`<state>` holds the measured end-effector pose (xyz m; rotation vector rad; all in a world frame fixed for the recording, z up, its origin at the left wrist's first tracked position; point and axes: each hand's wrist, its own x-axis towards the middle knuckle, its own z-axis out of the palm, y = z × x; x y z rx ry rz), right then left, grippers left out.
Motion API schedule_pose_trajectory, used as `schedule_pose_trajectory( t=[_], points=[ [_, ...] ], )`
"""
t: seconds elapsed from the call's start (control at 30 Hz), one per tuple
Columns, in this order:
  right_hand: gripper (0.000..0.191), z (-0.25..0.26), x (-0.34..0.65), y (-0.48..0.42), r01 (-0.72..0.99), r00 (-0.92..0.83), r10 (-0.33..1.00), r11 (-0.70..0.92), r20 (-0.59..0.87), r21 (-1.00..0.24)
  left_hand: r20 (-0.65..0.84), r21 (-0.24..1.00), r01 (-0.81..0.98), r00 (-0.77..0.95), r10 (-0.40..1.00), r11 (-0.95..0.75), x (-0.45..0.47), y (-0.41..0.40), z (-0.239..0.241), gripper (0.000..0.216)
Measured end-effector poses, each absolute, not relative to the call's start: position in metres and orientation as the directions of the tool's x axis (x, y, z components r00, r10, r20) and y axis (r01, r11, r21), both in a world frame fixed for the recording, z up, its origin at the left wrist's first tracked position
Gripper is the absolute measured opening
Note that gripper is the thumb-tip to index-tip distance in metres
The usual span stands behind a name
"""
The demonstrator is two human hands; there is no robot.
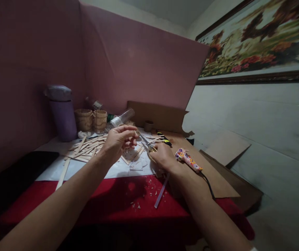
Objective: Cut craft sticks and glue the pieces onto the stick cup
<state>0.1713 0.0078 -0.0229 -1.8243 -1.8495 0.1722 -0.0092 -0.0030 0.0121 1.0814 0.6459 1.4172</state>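
Note:
My left hand is closed in a pinch above the middle of the table, thumb against fingers. Whatever small piece lies between the fingertips is too hidden to name. My right hand grips a pair of scissors by the gold-coloured handles. Their blades point up and left, reaching close to my left fingertips. Below and left of my hands, many flat wooden craft sticks lie in a loose pile on a white sheet. Small wood chips are scattered on the red cloth near a translucent glue stick.
A flower-patterned glue gun with a black cord rests on cardboard at the right. Behind are a black-and-yellow tool, a small brown cup, a clear plastic bottle, two wood-toned cups and a purple tumbler.

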Motion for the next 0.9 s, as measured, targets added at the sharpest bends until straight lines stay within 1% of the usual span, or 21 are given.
schedule_pose_trajectory(
  t=[0.07, 0.1, 0.17, 0.3, 0.33, 0.37, 0.4, 0.43, 0.47, 0.5, 0.53, 0.57, 0.6, 0.73, 0.8, 0.83, 0.9],
  points=[
    [0.025, -0.022, 0.162, 0.007, 0.964, 0.051, 0.969, 0.015, 0.243, -0.265, 0.239, 0.881, -0.446, 0.127, 0.963, -0.160, -0.010, -0.003, 0.011, 0.025],
    [0.027, -0.021, 0.158, 0.007, 0.974, 0.051, 0.971, 0.003, 0.232, -0.225, 0.236, 0.882, -0.445, 0.132, 0.963, -0.155, -0.010, -0.003, 0.011, 0.025],
    [0.027, -0.018, 0.152, 0.010, 0.982, 0.031, 0.975, 0.011, 0.218, -0.190, 0.239, 0.879, -0.452, 0.141, 0.961, -0.152, -0.010, -0.003, 0.010, 0.023],
    [0.017, -0.004, 0.148, 0.011, 0.986, -0.036, 0.973, 0.071, 0.228, -0.149, 0.236, 0.859, -0.496, 0.160, 0.959, -0.129, -0.008, -0.004, 0.010, 0.020],
    [0.017, 0.000, 0.148, 0.010, 0.977, -0.063, 0.964, 0.112, 0.257, -0.181, 0.223, 0.856, -0.504, 0.159, 0.962, -0.115, -0.007, -0.005, 0.010, 0.019],
    [0.021, 0.005, 0.147, 0.008, 0.950, -0.098, 0.949, 0.178, 0.298, -0.255, 0.206, 0.854, -0.510, 0.154, 0.966, -0.101, -0.007, -0.005, 0.010, 0.017],
    [0.029, 0.008, 0.145, 0.006, 0.871, -0.135, 0.926, 0.281, 0.354, -0.403, 0.190, 0.854, -0.512, 0.145, 0.971, -0.091, -0.006, -0.006, 0.011, 0.016],
    [0.037, 0.011, 0.143, 0.004, 0.720, -0.161, 0.908, 0.376, 0.388, -0.583, 0.179, 0.854, -0.514, 0.133, 0.975, -0.087, -0.006, -0.007, 0.011, 0.014],
    [0.041, 0.013, 0.141, 0.001, 0.530, -0.181, 0.896, 0.435, 0.404, -0.728, 0.171, 0.854, -0.513, 0.122, 0.978, -0.086, -0.005, -0.007, 0.011, 0.012],
    [0.043, 0.013, 0.138, -0.001, 0.343, -0.191, 0.889, 0.458, 0.417, -0.820, 0.167, 0.854, -0.513, 0.113, 0.979, -0.087, -0.004, -0.008, 0.011, 0.011],
    [0.042, 0.013, 0.136, -0.002, 0.208, -0.188, 0.886, 0.457, 0.423, -0.865, 0.165, 0.853, -0.515, 0.102, 0.981, -0.090, -0.004, -0.008, 0.011, 0.011],
    [0.041, 0.012, 0.133, -0.003, 0.133, -0.173, 0.885, 0.455, 0.432, -0.880, 0.167, 0.850, -0.517, 0.093, 0.982, -0.096, -0.003, -0.008, 0.011, 0.012],
    [0.040, 0.011, 0.131, -0.004, 0.101, -0.151, 0.885, 0.456, 0.440, -0.884, 0.172, 0.847, -0.521, 0.084, 0.981, -0.104, -0.003, -0.008, 0.011, 0.013],
    [0.035, 0.010, 0.128, -0.001, 0.052, -0.087, 0.893, 0.446, 0.441, -0.894, 0.224, 0.856, -0.488, 0.051, 0.973, -0.172, -0.005, -0.007, 0.012, 0.022],
    [0.029, 0.011, 0.130, 0.005, 0.024, -0.064, 0.895, 0.443, 0.441, -0.896, 0.290, 0.866, -0.417, -0.028, 0.957, -0.275, -0.011, -0.004, 0.015, 0.024],
    [0.027, 0.010, 0.132, 0.008, 0.020, -0.053, 0.897, 0.440, 0.438, -0.898, 0.330, 0.867, -0.362, -0.095, 0.939, -0.342, -0.015, -0.001, 0.016, 0.023],
    [0.024, 0.007, 0.136, 0.016, 0.020, -0.044, 0.906, 0.422, 0.421, -0.906, 0.407, 0.865, -0.210, -0.237, 0.882, -0.456, -0.024, 0.007, 0.017, 0.018]
  ],
)
